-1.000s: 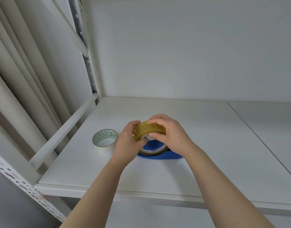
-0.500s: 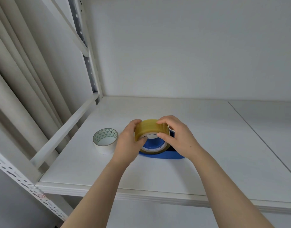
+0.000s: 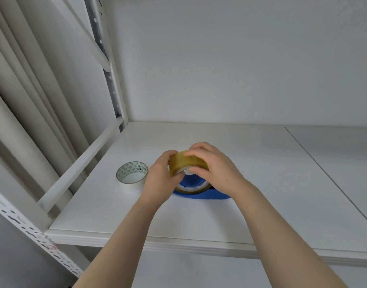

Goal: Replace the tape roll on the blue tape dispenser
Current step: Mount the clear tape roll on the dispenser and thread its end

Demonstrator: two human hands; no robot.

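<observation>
Room: white shelf [image 3: 261,183], grey wall [image 3: 220,69] behind, curtain [image 3: 22,100] upper left.
Rolls: two, with the amber roll [image 3: 185,161] at centre on one blue dispenser [image 3: 199,195] and the white roll [image 3: 131,177] just left.
Hands: left hand [image 3: 162,177] and right hand [image 3: 216,169] both gripped the amber roll.

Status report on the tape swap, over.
Hands: left hand and right hand grip the yellow tape roll. It sits over the blue dispenser, seating unclear. Nearby white roll apart, not blocking.

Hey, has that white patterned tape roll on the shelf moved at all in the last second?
No. The white patterned tape roll sits at the same spot beside the shelf's left rail, just left of the left hand gripping the yellow tape roll.
</observation>
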